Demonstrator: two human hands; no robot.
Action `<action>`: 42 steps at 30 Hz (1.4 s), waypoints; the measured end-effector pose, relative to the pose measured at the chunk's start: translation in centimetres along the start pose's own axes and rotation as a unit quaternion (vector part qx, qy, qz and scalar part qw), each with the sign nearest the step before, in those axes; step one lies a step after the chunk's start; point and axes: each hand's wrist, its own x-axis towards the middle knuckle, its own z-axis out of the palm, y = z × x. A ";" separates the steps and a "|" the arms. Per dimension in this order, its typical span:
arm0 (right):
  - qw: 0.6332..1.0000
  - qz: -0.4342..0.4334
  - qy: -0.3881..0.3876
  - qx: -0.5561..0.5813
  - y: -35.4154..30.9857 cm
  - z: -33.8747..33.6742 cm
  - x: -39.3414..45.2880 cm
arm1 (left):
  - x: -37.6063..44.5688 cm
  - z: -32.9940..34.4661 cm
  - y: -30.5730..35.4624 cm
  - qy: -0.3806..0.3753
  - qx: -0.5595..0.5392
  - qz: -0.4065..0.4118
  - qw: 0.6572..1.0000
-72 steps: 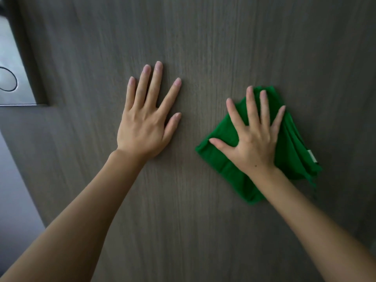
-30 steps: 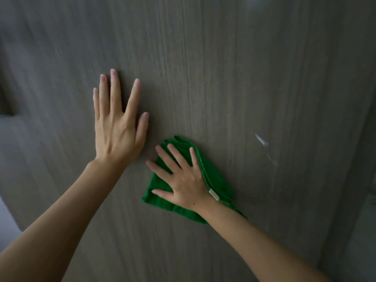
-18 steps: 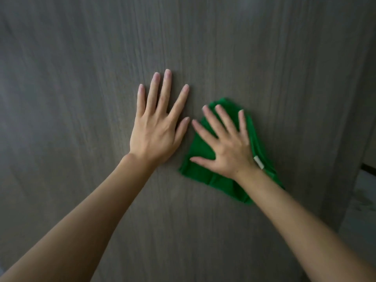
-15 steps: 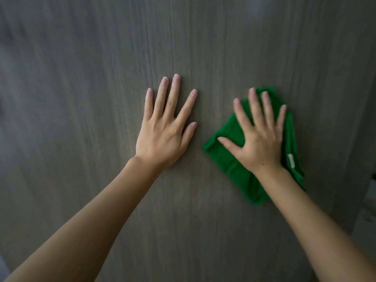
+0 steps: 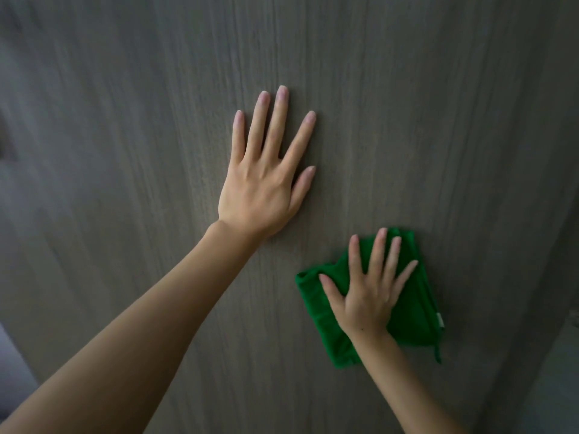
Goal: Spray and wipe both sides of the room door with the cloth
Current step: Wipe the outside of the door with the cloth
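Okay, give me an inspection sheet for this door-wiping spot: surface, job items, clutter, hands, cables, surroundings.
Surface: door, grey-brown wood grain running vertically, fills most of the view; no marks or spray visible.
Job's things: green cloth, folded, flat against the door, a small white tag at its right edge; no spray bottle seen.
Clutter: nothing seen.
Hands: left hand flat on the door, fingers straight and spread, apart from the cloth; right hand pressing the cloth to the door with fingers spread.
Cables: nothing seen.
Surroundings: a paler strip past the door's right edge and a pale patch at lower left, both too blurred to identify.
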 end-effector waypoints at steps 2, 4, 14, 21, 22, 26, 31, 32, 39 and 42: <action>0.999 -0.052 -0.005 -0.006 0.0 -0.1 0.4 | 0.0 0.0 0.0 0.002 0.002 0.001 1.000; 0.994 -0.109 -0.004 -0.010 0.2 -0.6 1.8 | 0.0 0.0 0.1 0.001 -0.003 0.001 1.000; 0.996 0.036 0.085 0.011 3.3 -3.6 13.6 | -0.1 0.1 0.0 0.004 -0.004 0.000 1.000; 0.982 0.172 0.068 0.034 0.3 -1.7 5.9 | 0.0 -0.5 -0.3 -0.019 -0.017 0.012 1.000; 0.983 0.169 0.060 0.038 -0.7 -1.3 4.6 | -0.1 -0.8 -0.5 -0.021 -0.036 0.013 0.999; 0.991 0.120 0.029 0.041 -5.3 0.1 0.3 | -2.6 -2.0 -2.0 -0.026 -0.090 0.048 0.994; 0.999 0.004 -0.018 0.043 -12.7 2.0 -4.3 | -7.7 -2.4 -7.0 -0.031 -0.051 0.058 0.997; 0.998 -0.031 -0.026 0.041 -14.2 2.3 -5.3 | -8.3 -2.4 -7.9 -0.030 -0.047 0.045 0.997; 0.961 -0.270 -0.053 0.028 -16.9 3.7 -8.9 | -8.7 -1.8 -9.7 -0.038 -0.016 0.034 0.999; 0.948 -0.313 -0.047 0.033 -14.4 3.7 -8.3 | -8.9 -1.3 -9.7 -0.023 -0.005 0.034 0.999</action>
